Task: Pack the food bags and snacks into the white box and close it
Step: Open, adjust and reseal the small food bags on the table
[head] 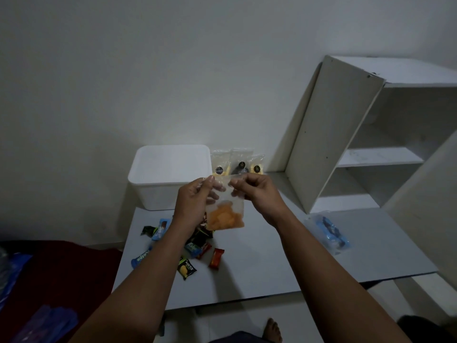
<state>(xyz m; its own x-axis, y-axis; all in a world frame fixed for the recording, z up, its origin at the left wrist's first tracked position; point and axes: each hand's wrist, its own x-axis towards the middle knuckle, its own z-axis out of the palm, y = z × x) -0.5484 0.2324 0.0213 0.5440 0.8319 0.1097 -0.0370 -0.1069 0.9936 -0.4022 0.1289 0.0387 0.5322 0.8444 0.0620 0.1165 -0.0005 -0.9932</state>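
At frame centre, the left hand (195, 201) and right hand (257, 191) pinch the top of a clear bag (226, 209), orange snacks bunched at its bottom.

One white box (170, 174), lid on, at frame centre left. One clear bag of orange food (225, 214), at centre, pinched at its top edge by two hands: left hand (195, 201) and right hand (257, 194). Three labelled food bags (237, 162) upright to the right of the box. Wrapped snacks (188, 248) scattered on one white table (272, 268), lower centre: about nine, some hidden under the left forearm. One blue packet (331, 231) at right. One white shelf unit (371, 134), upper right.
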